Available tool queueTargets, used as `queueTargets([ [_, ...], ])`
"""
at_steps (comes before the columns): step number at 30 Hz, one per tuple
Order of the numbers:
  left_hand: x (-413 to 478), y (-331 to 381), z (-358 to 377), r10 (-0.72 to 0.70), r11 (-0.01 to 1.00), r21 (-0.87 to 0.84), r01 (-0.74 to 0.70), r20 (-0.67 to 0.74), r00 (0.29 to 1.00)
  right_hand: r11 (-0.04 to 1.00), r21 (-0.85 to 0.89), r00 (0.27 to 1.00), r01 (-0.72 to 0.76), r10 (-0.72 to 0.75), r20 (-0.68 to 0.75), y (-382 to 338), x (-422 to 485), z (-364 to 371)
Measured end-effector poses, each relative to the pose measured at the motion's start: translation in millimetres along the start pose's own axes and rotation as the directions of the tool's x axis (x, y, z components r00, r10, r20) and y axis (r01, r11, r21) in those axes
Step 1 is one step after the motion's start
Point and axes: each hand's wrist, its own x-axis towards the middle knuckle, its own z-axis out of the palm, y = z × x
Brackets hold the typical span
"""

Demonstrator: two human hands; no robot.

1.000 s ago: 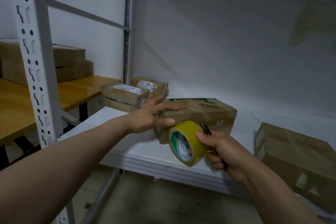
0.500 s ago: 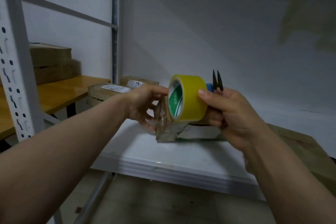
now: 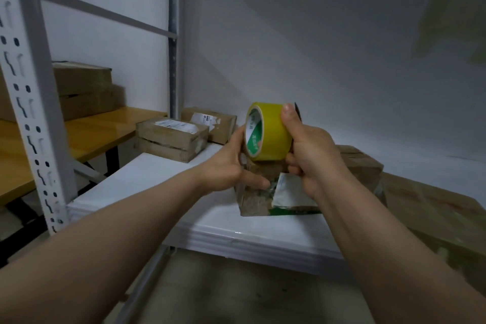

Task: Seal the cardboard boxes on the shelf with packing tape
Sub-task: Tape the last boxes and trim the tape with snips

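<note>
Hands busy: right hand (image 3: pixel 313 155) grips the tape roll (image 3: pixel 273 134), left hand (image 3: pixel 226 168) holds the cardboard box (image 3: pixel 256 201).

A white shelf board (image 3: pixel 157 181) carries four cardboard boxes. The green-printed box (image 3: pixel 257 202) stands near the front edge, in the middle. Two small labelled boxes sit at the back left corner, the front small box (image 3: pixel 171 139) just beside the rear small box (image 3: pixel 210 123). A large box (image 3: pixel 434 218) lies at the right. Left of the shelf, a wooden table (image 3: pixel 92 131) carries two stacked boxes (image 3: pixel 81 92).
</note>
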Motion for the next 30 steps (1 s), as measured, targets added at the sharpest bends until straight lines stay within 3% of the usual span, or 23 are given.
queueTargets([
  [2, 0.8, -4.3, 1.9, 0.034, 0.999, -0.016, -0.035, -0.058, 0.998, 0.999, 0.031, 0.998, -0.01, 0.012, -0.063, -9.1, -8.5, 1.4],
  [10, 7.9, -0.9, -9.7, 0.032, 0.999, 0.022, -0.032, -0.007, 0.999, 0.992, -0.116, 0.993, -0.048, 0.035, -0.111, -11.0, -50.4, -14.8],
  [15, 9.5, -11.2, -3.8, 0.052, 0.997, 0.061, -0.048, -0.065, 0.997, 0.974, -0.207, 0.996, -0.091, 0.089, -0.019, 26.0, -60.3, -22.7],
  [20, 7.4, -3.1, -4.2, 0.03, 0.995, 0.095, -0.024, -0.054, 0.998, 0.945, -0.261, 0.964, -0.197, 0.234, 0.122, 38.7, -57.5, -22.5],
  [22, 7.2, 2.3, -6.5, -0.006, 1.0, 0.026, 0.006, -0.01, 1.0, 0.893, -0.439, 0.978, -0.098, 0.169, 0.125, 33.3, -56.8, -27.8],
  [24, 8.5, 7.5, -8.7, -0.039, 0.999, -0.031, 0.04, 0.033, 0.999, 0.732, -0.67, 0.992, 0.125, -0.115, 0.058, 23.4, -51.4, -33.8],
  [26, 10.6, 10.4, -8.9, -0.053, 0.998, -0.032, 0.055, 0.059, 0.997, 0.614, -0.73, 0.927, 0.298, -0.368, 0.069, 11.7, -37.2, -34.7],
  [28, 11.9, 9.9, -9.9, -0.058, 0.998, -0.012, 0.06, 0.102, 0.993, 0.566, -0.714, 0.894, 0.413, -0.402, 0.199, 6.4, -13.9, -28.2],
  [30, 11.4, 7.8, -12.6, -0.084, 0.995, -0.04, 0.091, 0.154, 0.985, 0.534, -0.706, 0.884, 0.465, -0.313, 0.346, 11.7, 12.8, -21.1],
])
